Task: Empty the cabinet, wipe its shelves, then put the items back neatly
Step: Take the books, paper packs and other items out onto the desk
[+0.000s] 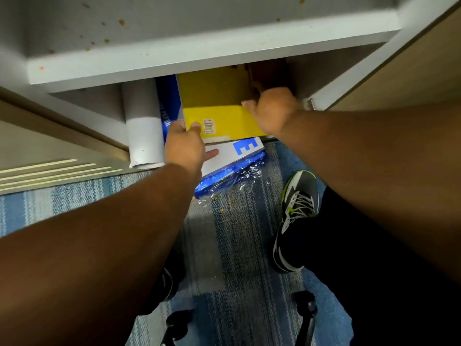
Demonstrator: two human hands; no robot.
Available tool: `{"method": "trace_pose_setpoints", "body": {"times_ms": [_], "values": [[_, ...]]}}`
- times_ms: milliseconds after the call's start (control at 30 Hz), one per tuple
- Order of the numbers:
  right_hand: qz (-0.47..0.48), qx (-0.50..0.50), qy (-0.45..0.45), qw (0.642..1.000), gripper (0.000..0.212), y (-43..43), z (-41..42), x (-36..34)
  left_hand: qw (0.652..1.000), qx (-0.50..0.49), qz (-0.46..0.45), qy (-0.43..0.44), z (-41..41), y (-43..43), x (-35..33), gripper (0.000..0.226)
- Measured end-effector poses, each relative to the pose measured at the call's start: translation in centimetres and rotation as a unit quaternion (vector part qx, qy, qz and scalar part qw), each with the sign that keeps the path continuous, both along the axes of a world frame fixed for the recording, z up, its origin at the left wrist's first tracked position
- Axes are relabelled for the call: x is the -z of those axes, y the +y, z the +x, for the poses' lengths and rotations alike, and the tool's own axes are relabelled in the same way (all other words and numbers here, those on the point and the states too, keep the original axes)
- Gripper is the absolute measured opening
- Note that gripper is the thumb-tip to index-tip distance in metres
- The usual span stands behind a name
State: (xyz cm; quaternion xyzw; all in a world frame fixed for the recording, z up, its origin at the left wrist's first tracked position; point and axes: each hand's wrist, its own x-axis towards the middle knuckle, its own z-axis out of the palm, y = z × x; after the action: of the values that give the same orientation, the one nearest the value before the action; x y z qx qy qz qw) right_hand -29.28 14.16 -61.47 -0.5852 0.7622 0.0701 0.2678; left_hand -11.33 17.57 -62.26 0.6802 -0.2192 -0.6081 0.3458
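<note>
A yellow box (pixel 219 113) with a barcode label lies in the lowest compartment of the grey cabinet (pixel 174 63), half under the shelf. My left hand (pixel 184 146) grips its near left corner, thumb on top. My right hand (pixel 272 111) holds its right edge. Under the yellow box sits a white and blue package (pixel 237 156) in torn clear wrap, jutting out over the carpet. A rolled white sheet (pixel 143 136) lies to the left, with a blue box (pixel 168 103) standing between the roll and the yellow box. The shelf above is bare and speckled with orange crumbs.
Open cabinet doors (pixel 404 78) flank the compartment on both sides. Blue striped carpet (pixel 232 245) carries a few orange crumbs. My right shoe (pixel 296 221) is planted close to the cabinet, and black chair wheels (pixel 306 308) show at the bottom.
</note>
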Motion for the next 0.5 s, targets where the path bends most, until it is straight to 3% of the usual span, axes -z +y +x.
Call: {"method": "trace_pose_setpoints", "body": {"times_ms": [133, 333, 367, 467, 500], "values": [[-0.002, -0.011, -0.031, 0.999, 0.067, 0.3, 2.0, -0.6, 0.998, 0.002, -0.06, 0.009, 2.0, 0.4, -1.1, 0.014], [-0.001, -0.054, -0.124, 0.991, 0.073, 1.8, 1.9, -3.7, 0.974, 0.178, -0.136, -0.043, 7.0, 0.3, -5.0, 0.024], [0.009, -0.054, -0.146, 0.988, 0.07, 2.3, 2.0, -4.3, 0.968, 0.202, -0.144, -0.044, 7.5, 0.7, -5.8, 0.025], [0.021, -0.044, -0.196, 0.979, 0.03, 4.3, 2.2, -5.7, 0.956, 0.228, -0.177, -0.046, 8.4, 2.1, -7.7, 0.025], [0.017, -0.038, -0.215, 0.976, 0.026, 5.3, 2.2, -6.3, 0.956, 0.222, -0.189, -0.044, 8.6, 2.7, -8.3, 0.025]]}}
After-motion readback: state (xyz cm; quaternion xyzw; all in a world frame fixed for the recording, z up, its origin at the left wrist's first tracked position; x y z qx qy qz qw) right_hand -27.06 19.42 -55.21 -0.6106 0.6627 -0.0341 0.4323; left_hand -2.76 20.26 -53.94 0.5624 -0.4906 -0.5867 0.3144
